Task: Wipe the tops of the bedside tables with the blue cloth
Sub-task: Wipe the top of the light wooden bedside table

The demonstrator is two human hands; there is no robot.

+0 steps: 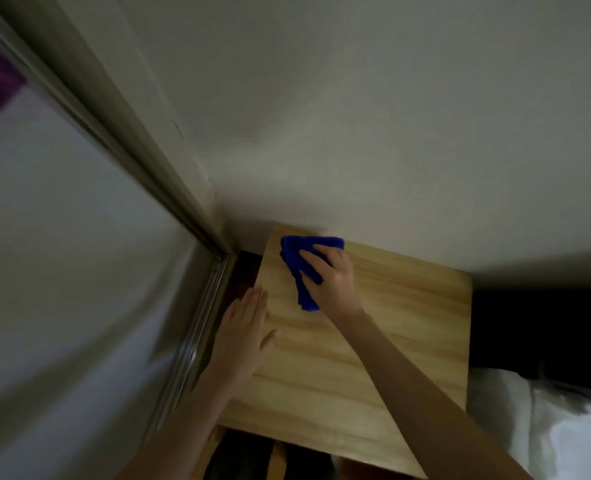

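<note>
Counter (373,358): one, centre frame.
Blue cloth (292,252): one, on its far corner.
Right grip (332,277): clamped on cloth.
Left grip (247,327): flat, fingers straight.

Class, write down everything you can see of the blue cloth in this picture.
The blue cloth is a deep, saturated blue and looks soft, like microfibre. It is bunched and folded, not spread flat, and lies on the far left corner of the wooden bedside table, close to the wall. The right hand holds it down, thumb across it; part is hidden under the palm, and a folded end trails out towards the near side.
</note>
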